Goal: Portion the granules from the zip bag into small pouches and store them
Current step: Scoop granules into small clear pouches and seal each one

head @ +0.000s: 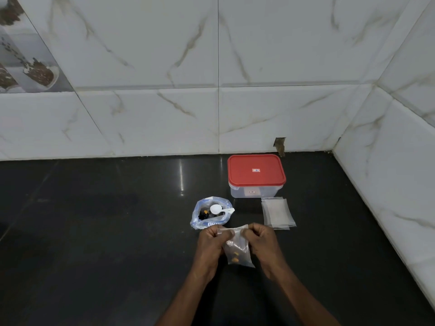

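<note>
Both of your hands are low in the centre of the frame, and you've got a small clear pouch (pixel 238 254) between them. Your left hand (pixel 210 243) has its fingers curled in, pinching the pouch's top edge on the left side. Your right hand (pixel 263 241) is pinching the same edge on the right. The pouch hangs down between your palms, above the black counter (pixel 94 231). A few orange granules (pixel 235 257) sit near its bottom (whether the top seam is sealed, I cannot tell). Just above your left knuckles, the zip bag (pixel 209 215) stands on the counter with its mouth open and dark and orange bits inside. A white scoop (pixel 219 209) lies across that opening, handle pointing right. To the right of the bag, near your right hand, a flat stack of empty pouches (pixel 277 212) lies on the counter. Right behind that stack is a clear container (pixel 247 192) with its red lid (pixel 256 170) on, close to the marble-tiled wall (pixel 164 114) that fills the upper half of the frame.
</note>
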`<state>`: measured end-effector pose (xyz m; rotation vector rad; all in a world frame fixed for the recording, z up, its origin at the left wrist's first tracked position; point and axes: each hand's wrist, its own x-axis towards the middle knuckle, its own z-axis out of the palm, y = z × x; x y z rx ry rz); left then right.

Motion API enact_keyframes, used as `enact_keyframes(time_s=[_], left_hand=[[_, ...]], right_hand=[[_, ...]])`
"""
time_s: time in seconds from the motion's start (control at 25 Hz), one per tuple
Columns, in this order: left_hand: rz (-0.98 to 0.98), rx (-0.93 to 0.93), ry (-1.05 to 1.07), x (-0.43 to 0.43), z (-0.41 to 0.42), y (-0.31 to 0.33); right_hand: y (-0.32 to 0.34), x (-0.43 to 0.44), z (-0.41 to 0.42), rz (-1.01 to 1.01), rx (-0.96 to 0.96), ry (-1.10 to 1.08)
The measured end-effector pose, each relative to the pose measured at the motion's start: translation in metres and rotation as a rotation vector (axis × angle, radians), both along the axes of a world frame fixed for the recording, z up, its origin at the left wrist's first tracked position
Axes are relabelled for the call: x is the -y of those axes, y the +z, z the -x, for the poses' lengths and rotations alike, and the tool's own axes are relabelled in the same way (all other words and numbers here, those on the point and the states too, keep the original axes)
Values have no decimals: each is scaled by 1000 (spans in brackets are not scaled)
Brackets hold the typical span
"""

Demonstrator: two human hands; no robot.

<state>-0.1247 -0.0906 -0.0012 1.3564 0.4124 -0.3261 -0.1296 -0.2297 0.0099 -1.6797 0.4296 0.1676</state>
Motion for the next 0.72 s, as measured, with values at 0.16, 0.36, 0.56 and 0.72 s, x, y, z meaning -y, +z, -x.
enact_keyframes(time_s=[0.16, 0.36, 0.56, 0.72], left_hand=[[-20, 32, -23, -4, 2, 2], [-16, 74, -82, -11, 6, 4], [-7, 84, -130, -12, 5, 5], [101, 27, -128, -16, 8, 4]], right_hand=[[3, -5, 4, -65, -42, -10], [4, -14, 8, -112, -44, -26], [4, -21, 10, -78, -22, -18], [7, -16, 9, -79, 4, -63]])
